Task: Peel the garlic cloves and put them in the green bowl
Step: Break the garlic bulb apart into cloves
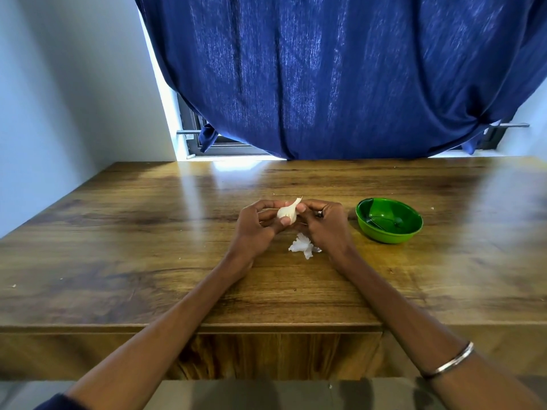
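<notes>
Hands are meeting just above the middle of a glossy brown wooden table [148, 247], both arms reaching in bare from the bottom edge. The left hand [257, 226] is curling its fingers around a pale, papery-skinned garlic bulb [287, 213], with the thumb pressing against the lower side of the bulb. The right hand [322, 224] is closing in from the 3 o'clock side, its fingertips pinching the bulb near the top, where a dry pointed wisp of skin is sticking up toward 12 o'clock. Both hands are therefore gripping the same bulb, which is sitting in the air between them rather than lying on the wood.

A thin silver metal bangle [450, 362] is circling the right forearm, and a small ring is showing on one finger of the right hand.

Just beneath the hands, toward 6 o'clock, a small crumpled heap of white flaky garlic peel [302, 247] is lying on the table, partly tucked under the right wrist.

At 3 o'clock from the hands, near but not touching them, a round shiny green plastic bowl [389, 230] is sitting upright on the table. Dark reflections are showing on its smooth inner surface, and no cloves can be made out inside it.

At 12 o'clock, beyond the far edge of the table, a heavy deep-blue fabric curtain [325, 69] is hanging in soft vertical folds.
</notes>
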Demonstrator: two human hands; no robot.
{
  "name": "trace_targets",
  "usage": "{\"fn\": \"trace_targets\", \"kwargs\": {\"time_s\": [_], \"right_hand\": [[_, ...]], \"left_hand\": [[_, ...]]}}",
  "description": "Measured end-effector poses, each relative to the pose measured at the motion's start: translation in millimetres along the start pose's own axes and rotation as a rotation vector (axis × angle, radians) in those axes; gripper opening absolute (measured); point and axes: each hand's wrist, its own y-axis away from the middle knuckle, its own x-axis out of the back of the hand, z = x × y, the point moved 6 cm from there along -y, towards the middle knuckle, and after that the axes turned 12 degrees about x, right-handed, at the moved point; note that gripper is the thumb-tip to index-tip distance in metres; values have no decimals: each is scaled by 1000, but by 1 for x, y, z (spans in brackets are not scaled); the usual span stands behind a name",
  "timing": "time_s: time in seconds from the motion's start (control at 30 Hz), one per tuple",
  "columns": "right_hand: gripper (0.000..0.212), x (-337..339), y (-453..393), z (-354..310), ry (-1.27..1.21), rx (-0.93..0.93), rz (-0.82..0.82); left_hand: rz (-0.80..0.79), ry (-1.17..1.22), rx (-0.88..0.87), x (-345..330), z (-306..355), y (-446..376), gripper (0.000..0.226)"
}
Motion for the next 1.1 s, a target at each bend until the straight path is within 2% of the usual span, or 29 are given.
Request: {"fn": "trace_targets", "kwargs": {"time_s": [0.17, 0.4, 0.57, 0.73, 0.9, 1.1], "right_hand": [[21, -6, 2, -6, -84, -32, -49], [17, -4, 3, -10, -21, 33, -48], [21, -5, 4, -10, -31, -13, -93], [21, -9, 3, -7, -58, -16, -150], [18, -8, 3, -4, -28, -1, -137], [17, -3, 2, -4, 17, 3, -99]], "left_hand": [[77, 0, -9, 9, -3, -3, 35], [-55, 190, 71, 3, -4, 0, 35], [-31, 95, 73, 3, -4, -1, 37], [14, 95, 59, 4, -3, 1, 29], [32, 89, 75, 4, -3, 2, 28], [-25, 144, 104, 2, -7, 1, 32]]}}
